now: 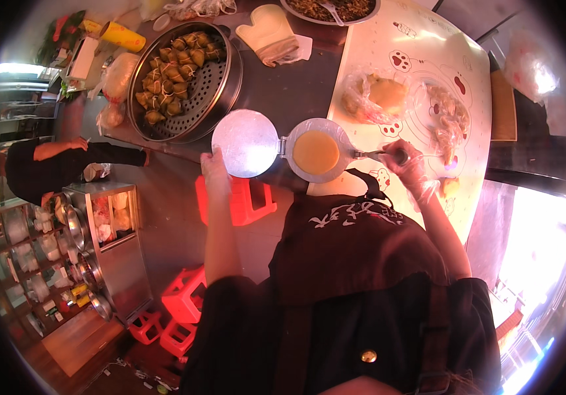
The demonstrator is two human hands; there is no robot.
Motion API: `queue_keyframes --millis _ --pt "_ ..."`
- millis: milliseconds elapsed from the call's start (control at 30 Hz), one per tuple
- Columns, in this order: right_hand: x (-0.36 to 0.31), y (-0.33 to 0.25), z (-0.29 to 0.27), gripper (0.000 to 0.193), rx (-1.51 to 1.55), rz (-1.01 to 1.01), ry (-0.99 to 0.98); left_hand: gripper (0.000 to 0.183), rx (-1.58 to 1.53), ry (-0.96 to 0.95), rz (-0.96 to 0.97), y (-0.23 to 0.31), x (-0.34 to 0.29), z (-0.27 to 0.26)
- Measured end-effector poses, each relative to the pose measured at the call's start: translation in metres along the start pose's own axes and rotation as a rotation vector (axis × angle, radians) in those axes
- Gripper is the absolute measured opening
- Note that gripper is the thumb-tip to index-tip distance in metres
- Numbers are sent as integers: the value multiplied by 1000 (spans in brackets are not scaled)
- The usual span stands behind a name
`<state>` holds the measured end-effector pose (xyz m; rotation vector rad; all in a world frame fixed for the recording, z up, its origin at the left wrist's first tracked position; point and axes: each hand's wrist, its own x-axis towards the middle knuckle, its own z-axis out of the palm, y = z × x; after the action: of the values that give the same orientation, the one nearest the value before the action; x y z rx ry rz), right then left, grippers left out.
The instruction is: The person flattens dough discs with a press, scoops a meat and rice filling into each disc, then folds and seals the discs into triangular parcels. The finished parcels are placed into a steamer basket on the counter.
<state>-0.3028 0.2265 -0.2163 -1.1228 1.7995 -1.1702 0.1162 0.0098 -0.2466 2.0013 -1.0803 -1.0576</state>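
A round metal dough press (245,141) lies opened out at the table's near edge, its two plates joined by a hinge. A flat yellow dough disc (316,152) rests on the right-hand plate, which looks covered with clear film. My left hand (214,166) grips the outer edge of the bare, shiny left plate. On the other side my right hand (403,164), in a clear plastic glove, is closed round the end of the press handle (370,155). A lump of yellow dough (386,93) in clear plastic sits on the patterned mat (355,72) beyond the right hand.
At the back left stands a steamer tray (204,99) with several leaf-wrapped dumplings (176,74). Oven mitts (267,33) and a bowl of dark filling (345,9) are at the back. Crumpled plastic (448,118) lies right. Red stools (247,204) stand below; another person (52,161) is at left.
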Motion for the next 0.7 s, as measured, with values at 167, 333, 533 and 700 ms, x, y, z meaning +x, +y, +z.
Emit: queue_keyframes --millis 167,333,533,700 --pt "15 -41 29 32 -358 -157 -76 23 49 -282 689 28 -118 45" --pt "29 -62 48 40 -537 -252 -222 15 542 -904 584 -26 -132 141" --pt "62 -68 110 51 -704 -92 -582 44 570 -1007 682 -88 -106 193" --pt "106 -43 191 55 -637 -22 -691 60 360 -979 424 -80 -124 183"
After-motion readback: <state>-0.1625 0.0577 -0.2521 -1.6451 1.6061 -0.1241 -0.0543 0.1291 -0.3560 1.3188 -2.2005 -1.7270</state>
